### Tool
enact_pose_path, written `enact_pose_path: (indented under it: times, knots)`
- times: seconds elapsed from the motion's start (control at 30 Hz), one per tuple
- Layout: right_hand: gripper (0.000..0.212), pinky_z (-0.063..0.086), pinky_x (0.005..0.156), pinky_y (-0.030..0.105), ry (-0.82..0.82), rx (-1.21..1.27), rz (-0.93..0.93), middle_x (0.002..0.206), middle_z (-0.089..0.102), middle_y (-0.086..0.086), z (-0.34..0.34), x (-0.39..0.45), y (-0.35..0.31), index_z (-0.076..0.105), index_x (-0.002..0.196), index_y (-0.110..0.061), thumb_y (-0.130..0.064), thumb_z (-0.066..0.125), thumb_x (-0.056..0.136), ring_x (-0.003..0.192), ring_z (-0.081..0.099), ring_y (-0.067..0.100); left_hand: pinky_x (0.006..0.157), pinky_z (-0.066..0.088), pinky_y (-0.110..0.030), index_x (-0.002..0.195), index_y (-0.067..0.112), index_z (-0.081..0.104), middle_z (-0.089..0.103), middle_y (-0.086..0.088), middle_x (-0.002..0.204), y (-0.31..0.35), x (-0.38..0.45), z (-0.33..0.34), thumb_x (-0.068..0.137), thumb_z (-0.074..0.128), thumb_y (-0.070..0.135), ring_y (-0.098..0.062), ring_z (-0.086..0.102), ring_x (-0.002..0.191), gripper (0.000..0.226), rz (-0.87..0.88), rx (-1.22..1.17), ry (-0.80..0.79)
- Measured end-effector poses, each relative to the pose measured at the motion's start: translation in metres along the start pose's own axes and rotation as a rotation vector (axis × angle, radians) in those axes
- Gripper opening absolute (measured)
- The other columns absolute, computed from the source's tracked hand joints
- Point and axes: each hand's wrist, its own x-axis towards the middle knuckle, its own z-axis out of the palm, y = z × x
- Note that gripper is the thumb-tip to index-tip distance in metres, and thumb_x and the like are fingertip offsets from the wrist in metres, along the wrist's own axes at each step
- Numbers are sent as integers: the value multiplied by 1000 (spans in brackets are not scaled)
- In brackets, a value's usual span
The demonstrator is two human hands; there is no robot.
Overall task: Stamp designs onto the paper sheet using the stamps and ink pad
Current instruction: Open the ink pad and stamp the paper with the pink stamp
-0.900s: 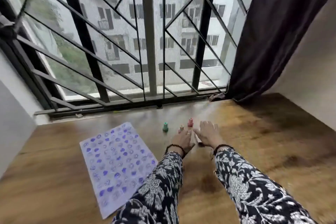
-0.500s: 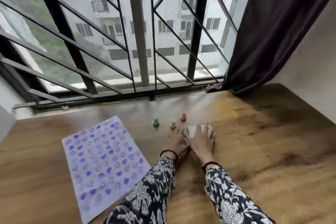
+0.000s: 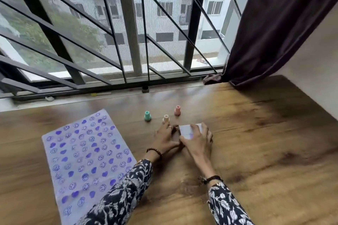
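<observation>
Right hand (image 3: 198,140): flat over the white ink pad (image 3: 190,129), fingers spread and curled round its far edge, holding it on the wooden table (image 3: 256,142).
Left hand (image 3: 165,138): just left of the pad, fingers loosely bent, fingertips near the yellow stamp (image 3: 166,118); grip not clear.
Green stamp (image 3: 147,116): upright, left of yellow.
Pink stamp (image 3: 177,110): upright, farther back.
Paper sheet (image 3: 86,159): on the left, covered with purple hearts and smiley prints.

A home, it looks like, an upper-floor flat: a wooden table (image 3: 247,142) stands against a window behind a black metal grille (image 3: 128,29), a dark curtain (image 3: 278,23) hangs at the right, and apartment blocks (image 3: 164,5) rise outside.
</observation>
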Motion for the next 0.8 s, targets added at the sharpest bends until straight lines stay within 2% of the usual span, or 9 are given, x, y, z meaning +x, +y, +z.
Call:
enact_pose_path:
  times: [0.13, 0.27, 0.4, 0.67, 0.8]
  knots:
    - [64, 32, 101, 37, -31, 88, -5, 147, 32, 10, 2, -27, 0, 50, 128, -23, -39, 70, 69, 126, 34, 34, 93, 35, -38, 121, 20, 49, 54, -8, 118, -3, -36, -6, 64, 71, 42, -25, 48, 112, 65, 9, -53, 30]
    - [68, 31, 103, 37, -63, 116, -57, 148, 32, 11, 10, -68, -5, 50, 130, -20, -38, 72, 68, 130, 31, 32, 87, 29, -34, 116, 25, 49, 55, -2, 110, -15, -85, -9, 53, 46, 58, -22, 46, 106, 71, -66, -5, 68]
    - [72, 34, 102, 38, -57, 115, -99, 148, 35, 9, 20, -115, -11, 51, 129, -16, -37, 75, 64, 127, 36, 33, 74, 15, -26, 111, 31, 50, 54, 5, 105, -32, -133, -7, 56, 53, 53, -19, 45, 104, 59, -79, 90, 132]
    - [92, 31, 108, 36, -5, 210, -109, 144, 39, 8, 34, -155, -17, 41, 135, -8, -33, 84, 58, 128, 40, 27, 90, 11, -22, 119, 28, 46, 48, 5, 116, -49, -173, -11, 58, 40, 62, -13, 38, 114, 70, -29, 54, 174]
    - [95, 27, 109, 29, -61, 302, -52, 147, 32, 5, 31, -160, -14, 36, 137, -13, -36, 84, 58, 135, 30, 21, 89, 7, -20, 116, 28, 46, 47, 5, 115, -50, -174, -12, 61, 52, 57, -12, 36, 116, 63, -22, 4, 172]
